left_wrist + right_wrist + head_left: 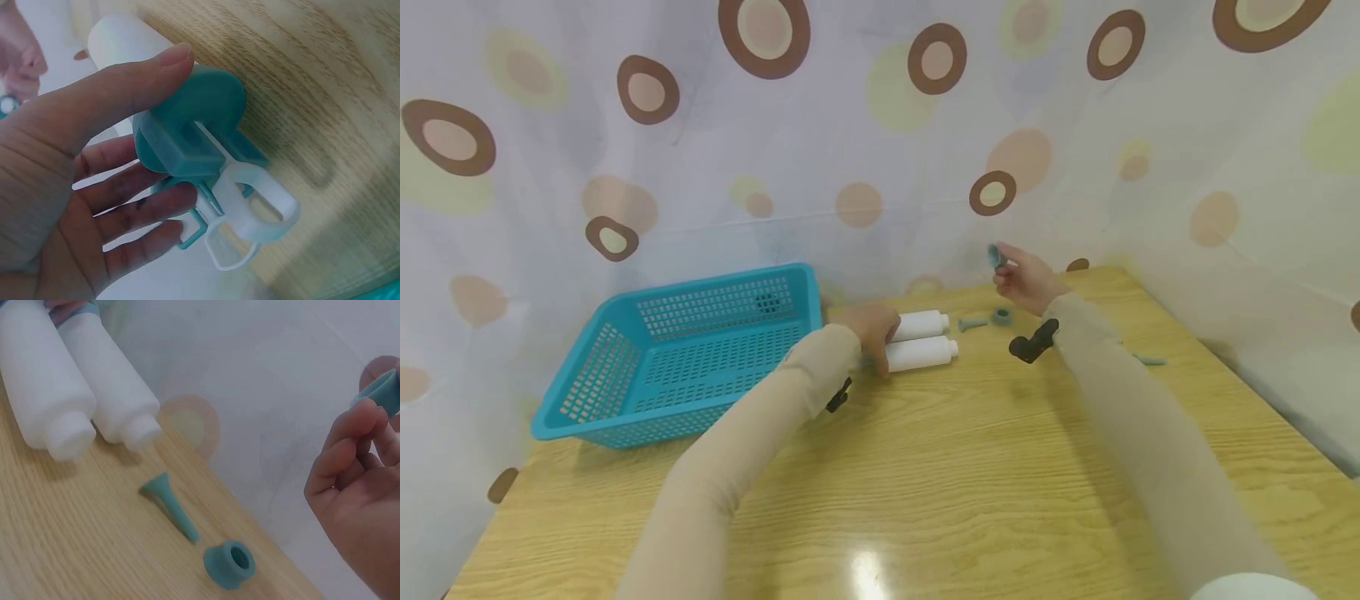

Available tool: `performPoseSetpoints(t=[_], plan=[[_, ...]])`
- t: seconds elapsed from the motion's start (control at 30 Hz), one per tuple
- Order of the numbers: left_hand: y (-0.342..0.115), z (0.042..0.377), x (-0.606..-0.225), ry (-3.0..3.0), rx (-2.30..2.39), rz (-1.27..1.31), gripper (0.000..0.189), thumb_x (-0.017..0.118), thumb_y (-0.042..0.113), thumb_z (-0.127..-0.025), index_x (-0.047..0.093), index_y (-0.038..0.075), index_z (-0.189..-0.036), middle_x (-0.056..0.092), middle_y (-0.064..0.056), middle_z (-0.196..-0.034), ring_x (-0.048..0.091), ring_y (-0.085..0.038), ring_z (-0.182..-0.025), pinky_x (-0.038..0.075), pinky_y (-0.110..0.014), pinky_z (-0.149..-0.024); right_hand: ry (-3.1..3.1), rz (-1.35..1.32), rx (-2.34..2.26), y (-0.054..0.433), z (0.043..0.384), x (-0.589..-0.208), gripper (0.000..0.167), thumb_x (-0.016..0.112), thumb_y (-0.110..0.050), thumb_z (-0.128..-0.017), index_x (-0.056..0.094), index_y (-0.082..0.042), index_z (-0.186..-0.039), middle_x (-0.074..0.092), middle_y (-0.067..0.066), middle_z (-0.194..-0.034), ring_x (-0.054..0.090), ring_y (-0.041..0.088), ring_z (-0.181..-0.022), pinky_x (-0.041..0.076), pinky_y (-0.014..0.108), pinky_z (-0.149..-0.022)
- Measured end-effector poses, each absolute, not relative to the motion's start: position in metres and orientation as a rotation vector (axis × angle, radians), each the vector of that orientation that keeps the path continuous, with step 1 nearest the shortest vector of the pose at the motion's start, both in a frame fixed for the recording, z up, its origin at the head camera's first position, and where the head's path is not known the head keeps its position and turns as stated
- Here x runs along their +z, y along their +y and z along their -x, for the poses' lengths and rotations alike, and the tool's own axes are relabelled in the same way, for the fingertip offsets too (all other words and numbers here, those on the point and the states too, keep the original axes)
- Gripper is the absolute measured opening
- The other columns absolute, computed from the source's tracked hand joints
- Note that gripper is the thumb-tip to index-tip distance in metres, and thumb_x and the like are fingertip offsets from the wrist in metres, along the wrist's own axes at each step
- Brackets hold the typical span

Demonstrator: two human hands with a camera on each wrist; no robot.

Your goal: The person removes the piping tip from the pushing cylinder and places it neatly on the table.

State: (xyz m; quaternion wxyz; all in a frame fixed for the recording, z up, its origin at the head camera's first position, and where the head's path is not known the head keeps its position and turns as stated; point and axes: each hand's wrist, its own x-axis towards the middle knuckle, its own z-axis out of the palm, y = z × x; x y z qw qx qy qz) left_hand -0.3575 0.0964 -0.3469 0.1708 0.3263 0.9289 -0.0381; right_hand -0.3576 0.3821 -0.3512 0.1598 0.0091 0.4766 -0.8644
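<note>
Two white bottle-shaped cylinders lie side by side on the table, a nearer one (pixel 917 354) and a farther one (pixel 920 324). Each has a teal end cap (pixel 203 100) fitted with a white loop (pixel 265 203). My left hand (pixel 871 327) grips the capped end of the nearer cylinder, thumb across its cap, with fingers reaching beside the other cap. Raised near the back edge, my right hand (pixel 1028 279) pinches a small hollow teal piece with a flared rim (pixel 996 256). Below it on the table are a teal peg with a flared head (pixel 170 505) and a flanged teal ring (pixel 229 564).
A blue perforated plastic basket (pixel 677 412) stands left of my left hand. Another thin teal piece (pixel 1150 361) lies right of my right forearm. A patterned cloth (pixel 820 150) hangs behind the wooden table (pixel 970 492).
</note>
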Motion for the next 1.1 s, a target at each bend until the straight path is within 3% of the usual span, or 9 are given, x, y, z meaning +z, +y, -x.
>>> performPoseSetpoints(t=[0.13,0.3,0.43,0.53,0.6,0.67,0.8,0.9,1.1], plan=[[0.096,0.354,-0.344,2.642,-0.079,-0.912,0.047,0.09,0.035,-0.063,0.058,0.012,-0.089,0.058,0.002,-0.091,0.049,-0.015,-0.081,0.043,-0.026,-0.068,1.547,-0.122,-2.452,0.405,0.349,-0.351,0.023,0.045,-0.03,-0.102,0.054,-0.013,-0.09,0.048,-0.003,-0.063,0.047,0.01,-0.057,0.037,0.02,-0.057],[0.099,0.347,-0.338,2.644,-0.032,-0.928,0.045,0.086,0.041,-0.069,0.059,0.011,-0.091,0.059,0.001,-0.091,0.05,-0.014,-0.079,0.042,-0.026,-0.066,2.203,-0.186,-2.092,0.443,0.329,-0.354,0.033,0.037,-0.044,-0.102,0.044,-0.012,-0.101,0.046,-0.006,-0.072,0.05,0.005,-0.065,0.043,0.018,-0.064],[0.105,0.351,-0.342,2.654,0.032,-0.975,0.045,0.078,0.047,-0.077,0.058,0.012,-0.095,0.059,0.001,-0.093,0.051,-0.015,-0.079,0.043,-0.027,-0.066,2.677,-0.212,-1.564,0.477,0.314,-0.368,0.053,0.023,-0.055,-0.1,0.045,-0.007,-0.096,0.051,0.005,-0.091,0.053,0.019,-0.089,0.044,0.037,-0.085],[0.112,0.357,-0.348,2.669,0.081,-1.061,0.041,0.072,0.047,-0.083,0.057,0.012,-0.097,0.058,0.0,-0.094,0.051,-0.015,-0.08,0.042,-0.027,-0.067,2.812,-0.251,-1.251,0.502,0.304,-0.379,0.07,0.016,-0.056,-0.1,0.053,0.003,-0.091,0.054,0.023,-0.104,0.05,0.035,-0.098,0.042,0.052,-0.086],[0.118,0.358,-0.348,2.685,0.11,-1.128,0.036,0.068,0.044,-0.087,0.057,0.011,-0.097,0.057,-0.001,-0.093,0.049,-0.015,-0.078,0.04,-0.027,-0.066,2.827,-0.264,-1.074,0.515,0.299,-0.382,0.078,0.013,-0.056,-0.1,0.057,0.008,-0.102,0.054,0.028,-0.111,0.05,0.037,-0.096,0.045,0.051,-0.082],[0.126,0.356,-0.347,2.702,0.118,-1.17,0.032,0.066,0.041,-0.09,0.057,0.011,-0.095,0.057,-0.001,-0.093,0.048,-0.014,-0.077,0.039,-0.026,-0.065,2.797,-0.254,-0.996,0.527,0.294,-0.385,0.082,0.011,-0.056,-0.099,0.057,0.011,-0.11,0.059,0.029,-0.11,0.055,0.031,-0.084,0.048,0.042,-0.073],[0.142,0.35,-0.343,2.725,0.069,-1.236,0.026,0.063,0.037,-0.092,0.059,0.012,-0.097,0.059,0.001,-0.094,0.048,-0.012,-0.077,0.04,-0.024,-0.065,2.684,-0.258,-1.057,0.542,0.287,-0.39,0.082,0.012,-0.054,-0.1,0.037,0.02,-0.128,0.063,0.026,-0.115,0.061,0.017,-0.068,0.051,0.028,-0.068],[0.155,0.344,-0.339,2.711,0.035,-1.291,0.026,0.062,0.037,-0.094,0.06,0.012,-0.1,0.061,0.001,-0.097,0.052,-0.012,-0.082,0.043,-0.024,-0.07,2.647,-0.279,-1.13,0.549,0.282,-0.393,0.078,0.014,-0.049,-0.102,0.027,0.022,-0.13,0.06,0.028,-0.119,0.067,0.012,-0.069,0.055,0.026,-0.07],[0.174,0.334,-0.341,2.675,0.035,-1.328,0.028,0.062,0.035,-0.093,0.062,0.009,-0.103,0.064,-0.002,-0.103,0.057,-0.014,-0.09,0.048,-0.026,-0.077,2.62,-0.299,-1.236,0.549,0.275,-0.394,0.077,0.017,-0.045,-0.103,0.023,0.026,-0.133,0.06,0.029,-0.112,0.068,0.01,-0.068,0.058,0.028,-0.069]])
